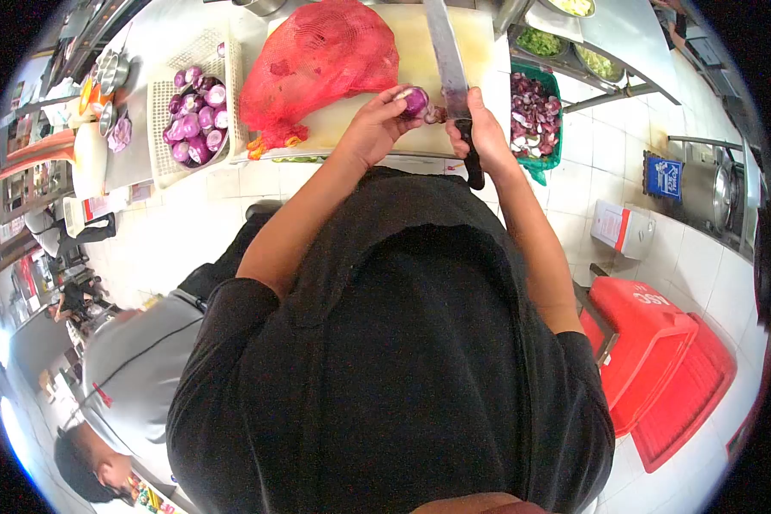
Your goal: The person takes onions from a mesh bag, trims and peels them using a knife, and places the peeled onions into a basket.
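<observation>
Between the fingers of my left hand (pixel 377 124) is a purple onion (pixel 415 103), held near the front edge of the cutting board (pixel 334 120). My right hand (pixel 480 133) is closed round the black handle of a large knife (pixel 448 51), whose blade points away from me. A piece of onion skin (pixel 435 115) shows between the onion and the knife. On the board lies a red net bag (pixel 321 56). To its left, a cream basket (pixel 158 128) holds several purple onions (pixel 199 120).
A green basket (pixel 560 128) of onion peelings stands right of the board. Metal shelving (pixel 630 43) with food trays is at the upper right. Red bins (pixel 647 343) and a white box (pixel 623 229) are on the right. Another person (pixel 146 360) is at the lower left.
</observation>
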The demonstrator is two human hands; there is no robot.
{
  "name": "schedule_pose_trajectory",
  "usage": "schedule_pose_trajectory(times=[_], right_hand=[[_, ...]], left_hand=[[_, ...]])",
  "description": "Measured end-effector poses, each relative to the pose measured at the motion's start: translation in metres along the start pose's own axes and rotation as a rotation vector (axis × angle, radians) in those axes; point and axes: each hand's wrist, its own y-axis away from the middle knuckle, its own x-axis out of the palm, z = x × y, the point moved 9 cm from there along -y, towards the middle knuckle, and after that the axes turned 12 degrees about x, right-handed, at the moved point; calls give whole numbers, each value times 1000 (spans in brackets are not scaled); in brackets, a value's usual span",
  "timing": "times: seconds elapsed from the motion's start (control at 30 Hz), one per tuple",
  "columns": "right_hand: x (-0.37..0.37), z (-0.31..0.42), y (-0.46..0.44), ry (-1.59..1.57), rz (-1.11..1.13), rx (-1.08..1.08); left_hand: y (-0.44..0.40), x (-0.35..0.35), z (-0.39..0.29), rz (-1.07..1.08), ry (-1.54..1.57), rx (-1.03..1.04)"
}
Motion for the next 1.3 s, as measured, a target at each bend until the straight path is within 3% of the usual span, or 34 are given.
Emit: schedule_pose_trajectory(times=[0.13, 0.47, 0.8, 1.07, 1.3], right_hand=[[21, 8, 5, 96, 21, -105], [11, 0, -11, 102, -86, -81], [8, -10, -9, -62, -92, 108], [9, 0, 8, -217, 3, 115], [11, 22, 23, -137, -39, 51]], left_hand=[[-5, -3, 7, 7, -76, 18], [-4, -7, 11, 41, -130, 4], [-3, -14, 21, 77, -187, -128], [4, 7, 9, 145, 2, -124], [8, 13, 8, 232, 226, -136]])
